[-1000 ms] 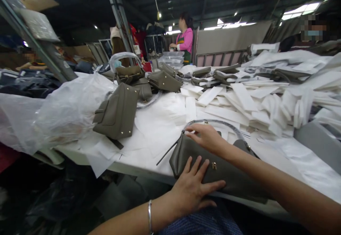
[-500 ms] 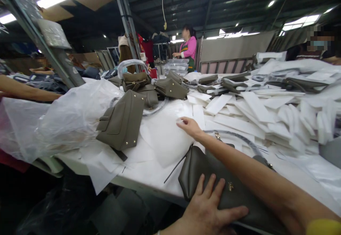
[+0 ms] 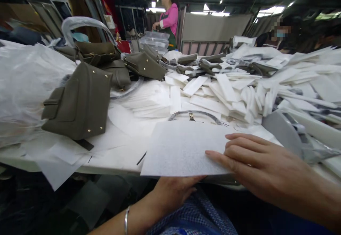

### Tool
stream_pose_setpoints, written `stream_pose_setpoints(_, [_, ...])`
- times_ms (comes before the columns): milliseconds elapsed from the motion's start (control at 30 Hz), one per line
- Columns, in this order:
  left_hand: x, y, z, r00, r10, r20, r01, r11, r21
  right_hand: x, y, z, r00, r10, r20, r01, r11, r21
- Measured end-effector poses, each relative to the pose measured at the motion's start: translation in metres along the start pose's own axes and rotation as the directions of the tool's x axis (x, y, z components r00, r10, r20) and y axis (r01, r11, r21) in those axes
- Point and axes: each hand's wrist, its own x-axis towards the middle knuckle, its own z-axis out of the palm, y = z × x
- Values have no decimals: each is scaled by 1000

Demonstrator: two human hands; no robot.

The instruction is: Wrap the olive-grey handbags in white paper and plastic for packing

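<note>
touching white sheet (image 3: pixel 183 149) just left of loosely curled right hand (image 3: pixel 259 164), cannot tell if gripping | with left hand (image 3: pixel 172 194) partly under near edge, cannot tell opening or hold | with bag handle (image 3: pixel 205 113) beyond both

"Where's the camera?"
"On the wearer's head, facing forward and down across the table (image 3: pixel 114 158)."
"How near?"
"Close to left hand (image 3: pixel 170 193) and right hand (image 3: pixel 262 162); far from the co-worker (image 3: pixel 170 17)."

The bag (image 3: pixel 191 116) is mostly covered by a thin white sheet (image 3: pixel 181 149); its arched handle (image 3: pixel 207 115) is seen behind the sheet.
</note>
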Motion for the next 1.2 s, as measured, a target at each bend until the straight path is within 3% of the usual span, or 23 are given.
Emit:
stream_pose_setpoints(200, [3,3,-11,1000,-3,1,3,997,74,-26,6,72,972,139,188,-159,983,94])
stream_pose_setpoints(367, [2,4,-11,998,3,61,-10,993,121,-44,12,103,971,139,195,-184,955,234])
stream_pose_setpoints(533, [0,2,-7,998,8,56,-14,995,100,-48,11,111,949,57,311,-160,935,318])
stream_pose_setpoints(667, [-1,0,-5,998,44,43,-49,992,117,-43,13,110,950,18,311,-138,919,369])
stream_pose_setpoints(767, [-5,7,-8,998,64,-28,-59,985,162,-41,14,111,959,-10,284,-113,903,414])
stream_pose_setpoints(900, [-7,32,-34,981,20,-193,8,989,146,-42,14,114,959,-16,283,-116,889,443])
stream_pose_setpoints(1000, [9,47,-62,960,5,-278,7,999,42,-43,13,117,967,-1,256,-118,885,450])
stream_pose_setpoints(1100, [37,39,-71,970,49,-240,-63,997,-54,-42,13,118,985,3,170,-87,870,486])
stream_pose_setpoints(1200, [53,15,-55,994,14,-109,-11,1000,29,-43,15,115,990,-9,139,-66,850,523])
